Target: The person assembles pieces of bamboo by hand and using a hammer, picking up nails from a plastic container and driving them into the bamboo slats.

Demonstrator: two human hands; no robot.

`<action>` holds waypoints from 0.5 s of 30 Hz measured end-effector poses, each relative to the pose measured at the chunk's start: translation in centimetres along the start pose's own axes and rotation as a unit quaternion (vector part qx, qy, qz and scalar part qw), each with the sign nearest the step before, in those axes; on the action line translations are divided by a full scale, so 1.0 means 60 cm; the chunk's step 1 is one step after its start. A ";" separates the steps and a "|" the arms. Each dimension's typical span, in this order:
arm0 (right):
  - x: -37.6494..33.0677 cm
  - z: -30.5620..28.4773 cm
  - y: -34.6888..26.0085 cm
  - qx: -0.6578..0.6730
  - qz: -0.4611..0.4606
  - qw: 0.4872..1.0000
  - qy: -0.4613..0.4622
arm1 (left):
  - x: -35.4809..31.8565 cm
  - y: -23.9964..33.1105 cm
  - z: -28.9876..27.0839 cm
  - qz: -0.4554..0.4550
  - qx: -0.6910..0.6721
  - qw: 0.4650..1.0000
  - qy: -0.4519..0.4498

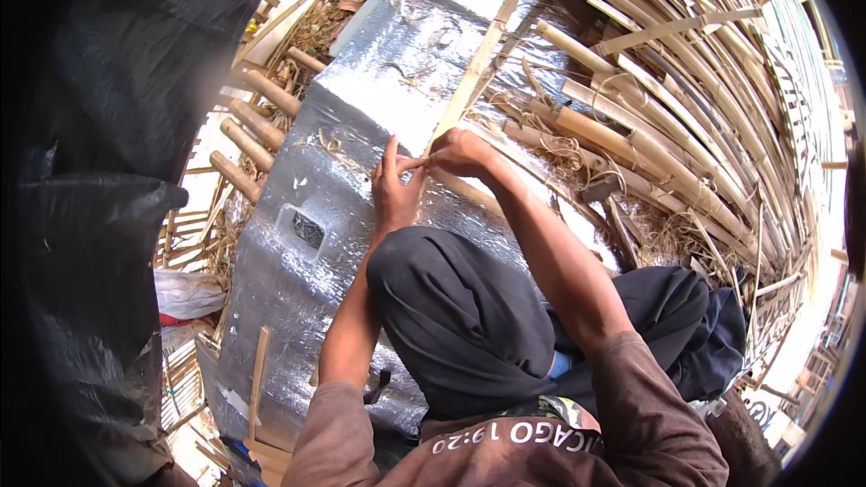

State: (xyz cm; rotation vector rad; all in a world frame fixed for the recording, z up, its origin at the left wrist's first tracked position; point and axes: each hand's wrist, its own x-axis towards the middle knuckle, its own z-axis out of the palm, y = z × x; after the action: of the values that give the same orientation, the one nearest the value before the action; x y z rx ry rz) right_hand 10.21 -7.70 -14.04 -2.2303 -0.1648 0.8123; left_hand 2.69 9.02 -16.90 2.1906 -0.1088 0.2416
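Note:
A long, pale bamboo strip (pixel 478 66) runs from the far end of the silver foil sheet (pixel 347 117) down to my two hands, which meet at its near end. My right hand (pixel 462 153) is closed around the strip, fingers curled over it. Against those fingers, my left hand (pixel 395 188) pinches at the same end, with one finger pointing upward. The exact contact between thumb and strip is partly hidden. Another flat bamboo piece (pixel 469 194) lies on the foil below my right wrist. My bent knee in dark trousers (pixel 460 298) rises just in front of my hands.
Split bamboo poles (pixel 631 140) are heaped to the right, with curled shavings (pixel 564 149) and a hammer-like tool (pixel 618 225) beside them. Several round bamboo ends (pixel 253 144) stick out past the foil's left edge. Black plastic sheeting (pixel 90 171) hangs at far left. The foil has a rectangular recess (pixel 302 232).

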 end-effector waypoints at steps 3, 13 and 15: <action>0.010 0.016 0.015 -0.057 -0.099 0.993 0.012 | -0.002 -0.006 0.008 -0.010 -0.003 1.000 0.011; -0.341 -0.118 0.142 -0.078 0.118 0.945 0.296 | 0.000 -0.008 0.002 0.056 0.022 0.998 0.021; -0.414 -0.125 0.210 -0.194 0.190 0.909 0.317 | 0.000 -0.001 -0.004 0.067 0.028 0.997 0.010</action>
State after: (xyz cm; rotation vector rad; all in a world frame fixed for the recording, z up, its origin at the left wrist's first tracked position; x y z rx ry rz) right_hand -6.49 -29.91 -6.28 -2.8349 0.4735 0.2042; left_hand 2.68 9.23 -16.79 2.2387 -0.2416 0.3458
